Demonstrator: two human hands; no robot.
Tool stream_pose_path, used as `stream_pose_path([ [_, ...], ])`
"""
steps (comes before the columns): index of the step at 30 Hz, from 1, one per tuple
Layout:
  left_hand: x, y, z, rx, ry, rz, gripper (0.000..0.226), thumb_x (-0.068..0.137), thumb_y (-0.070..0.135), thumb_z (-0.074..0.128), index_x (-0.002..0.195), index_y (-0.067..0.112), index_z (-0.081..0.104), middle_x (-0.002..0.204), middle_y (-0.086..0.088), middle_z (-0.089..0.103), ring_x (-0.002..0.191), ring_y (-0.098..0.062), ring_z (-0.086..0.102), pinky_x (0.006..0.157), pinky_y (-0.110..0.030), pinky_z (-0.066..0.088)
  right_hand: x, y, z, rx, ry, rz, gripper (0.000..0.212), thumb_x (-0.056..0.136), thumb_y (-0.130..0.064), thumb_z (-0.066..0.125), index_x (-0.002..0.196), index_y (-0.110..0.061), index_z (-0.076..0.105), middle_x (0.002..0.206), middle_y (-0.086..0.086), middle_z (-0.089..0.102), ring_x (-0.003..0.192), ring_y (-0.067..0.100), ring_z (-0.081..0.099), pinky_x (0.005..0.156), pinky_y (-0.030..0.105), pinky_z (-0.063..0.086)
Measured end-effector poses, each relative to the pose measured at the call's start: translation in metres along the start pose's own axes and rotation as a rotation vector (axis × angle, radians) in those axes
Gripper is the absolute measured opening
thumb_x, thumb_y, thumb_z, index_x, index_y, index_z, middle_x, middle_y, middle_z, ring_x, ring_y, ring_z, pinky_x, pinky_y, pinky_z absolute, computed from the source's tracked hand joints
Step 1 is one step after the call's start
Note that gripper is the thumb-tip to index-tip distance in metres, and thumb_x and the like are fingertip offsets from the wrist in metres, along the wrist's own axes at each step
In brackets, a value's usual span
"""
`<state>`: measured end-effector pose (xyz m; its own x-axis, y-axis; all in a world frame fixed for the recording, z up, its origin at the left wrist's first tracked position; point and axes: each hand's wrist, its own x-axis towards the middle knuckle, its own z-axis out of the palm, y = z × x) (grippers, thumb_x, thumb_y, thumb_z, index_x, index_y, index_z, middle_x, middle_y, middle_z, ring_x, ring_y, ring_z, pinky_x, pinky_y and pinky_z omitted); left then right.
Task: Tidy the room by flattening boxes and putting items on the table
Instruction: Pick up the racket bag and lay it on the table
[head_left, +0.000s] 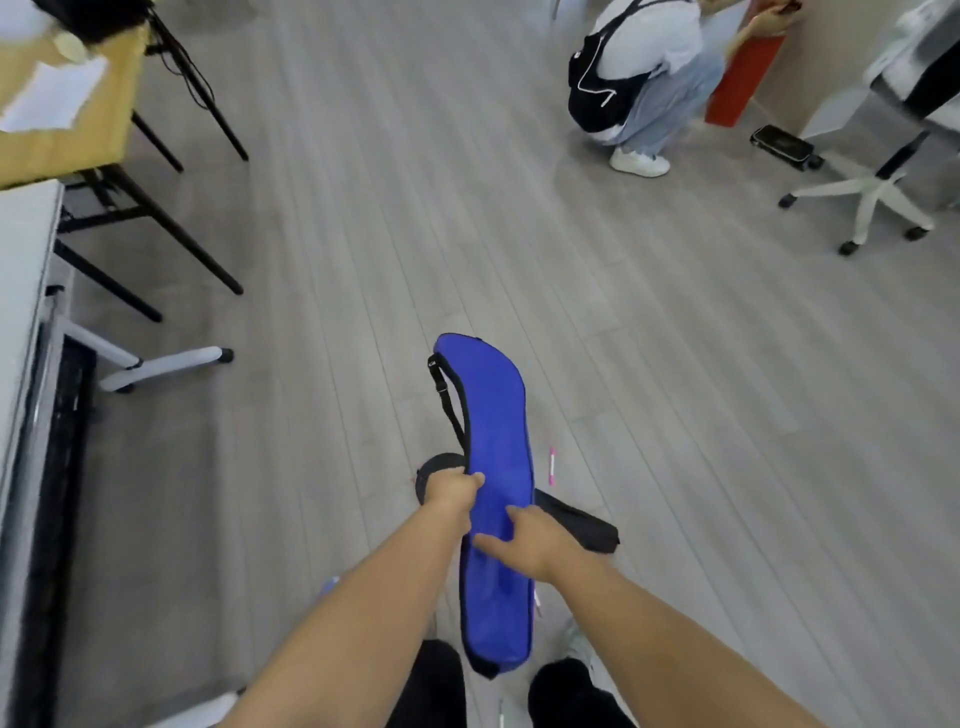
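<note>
A long blue fabric bag (493, 415) with a black strap is held up above the floor in the lower middle of the head view. My left hand (453, 492) grips its left edge by the black trim. My right hand (530, 540) holds the bag's lower middle from the right, thumb on the front. A black bag (576, 519) lies on the floor behind the blue one, partly hidden. The wooden table (62, 135) with papers stands at the upper left.
A pink pen (551, 465) lies on the grey floor right of the bag. A grey desk (21, 291) lines the left edge. A crouching person (644, 78) is at the upper right beside a red box (743, 78). A white office chair base (867, 202) stands far right.
</note>
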<state>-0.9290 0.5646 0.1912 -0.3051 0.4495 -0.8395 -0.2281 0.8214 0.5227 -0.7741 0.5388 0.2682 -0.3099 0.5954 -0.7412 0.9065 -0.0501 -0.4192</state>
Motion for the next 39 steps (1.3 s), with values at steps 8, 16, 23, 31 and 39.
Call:
stream_pose_path([
  [8, 0.032, 0.015, 0.049, -0.260, -0.179, -0.283, 0.007, 0.097, 0.013, 0.061, 0.103, 0.011, 0.063, 0.097, -0.012, 0.071, 0.090, -0.030, 0.068, 0.084, -0.056, 0.050, 0.072, 0.033, 0.037, -0.167, 0.127, 0.254, 0.082, 0.096, -0.033, 0.050, 0.155, -0.015, -0.003, 0.163, 0.008, -0.007, 0.149, 0.031, -0.003, 0.118, 0.055, 0.013],
  [16, 0.135, -0.019, 0.053, 0.221, -0.194, -0.131, 0.020, 0.093, 0.031, 0.062, 0.096, 0.012, 0.064, 0.086, 0.001, 0.068, 0.091, -0.022, 0.065, 0.073, -0.031, 0.046, 0.156, 0.090, 0.048, -0.203, 0.174, 0.178, 0.061, 0.097, -0.001, 0.035, 0.153, -0.010, 0.012, 0.160, 0.008, 0.018, 0.148, 0.024, 0.016, 0.118, 0.049, 0.018],
  [23, 0.233, -0.119, 0.006, 1.150, 0.030, 0.380, 0.080, 0.091, 0.026, 0.060, 0.156, 0.034, 0.014, 0.159, -0.002, 0.020, 0.140, -0.028, 0.030, 0.103, -0.040, 0.041, 0.230, 0.140, 0.099, -0.090, 0.181, 0.031, 0.082, 0.083, 0.015, 0.036, 0.155, -0.015, 0.010, 0.162, 0.003, 0.014, 0.149, 0.019, 0.014, 0.121, 0.039, 0.012],
  [31, 0.361, -0.187, 0.047, 1.484, 0.062, 0.646, 0.084, 0.094, 0.039, 0.055, 0.154, 0.043, -0.004, 0.166, 0.000, 0.000, 0.152, -0.026, 0.001, 0.119, -0.043, 0.019, 0.321, 0.232, 0.156, -0.021, 0.378, -0.167, 0.077, 0.077, 0.020, 0.046, 0.146, -0.011, 0.040, 0.152, 0.007, 0.039, 0.139, 0.025, 0.039, 0.117, 0.044, 0.027],
  [39, 0.436, -0.233, 0.077, 1.705, 0.050, 0.804, 0.098, 0.090, -0.001, 0.044, 0.150, 0.042, -0.021, 0.161, 0.001, -0.027, 0.148, -0.028, -0.021, 0.121, -0.048, 0.005, 0.390, 0.321, 0.195, -0.585, 0.348, -0.185, 0.084, 0.065, 0.003, 0.069, 0.141, -0.026, 0.047, 0.150, 0.003, 0.043, 0.139, 0.029, 0.039, 0.110, 0.051, 0.020],
])
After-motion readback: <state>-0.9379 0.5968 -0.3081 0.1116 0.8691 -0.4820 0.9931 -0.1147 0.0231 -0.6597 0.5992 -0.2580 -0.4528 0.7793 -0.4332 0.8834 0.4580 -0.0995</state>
